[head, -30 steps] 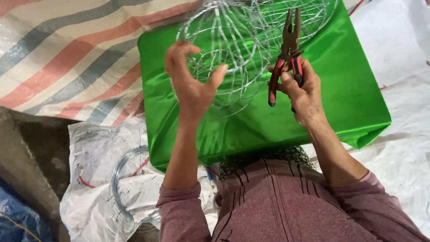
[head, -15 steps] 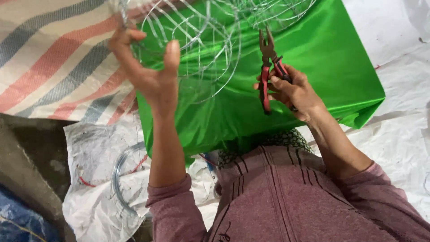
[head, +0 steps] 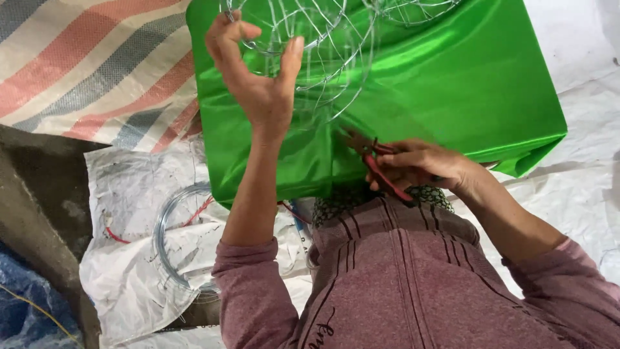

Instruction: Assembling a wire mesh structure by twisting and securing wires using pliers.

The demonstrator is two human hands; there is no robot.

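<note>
Bright, even daylight; soft shadows, sheen on the green fabric (head: 452,84).

We see a bright, glossy green cloth (head: 452,84) spread under a silver-grey wire frame (head: 310,58), and pliers (head: 381,169) whose handles are red with dark edging. Our sleeves and chest are covered by a dusty mauve-pink sweater (head: 400,284) with thin dark vertical stripes, while a scrap of dark fabric with a small pale checked pattern (head: 429,192) shows just above its hem. Off to the side lies a tarpaulin (head: 84,64) striped in white, salmon red and grey-blue, a white woven sack (head: 129,207) carrying a pale grey wire coil (head: 169,239) tied with red thread, and a blue sheet (head: 26,310) in the corner.
</note>
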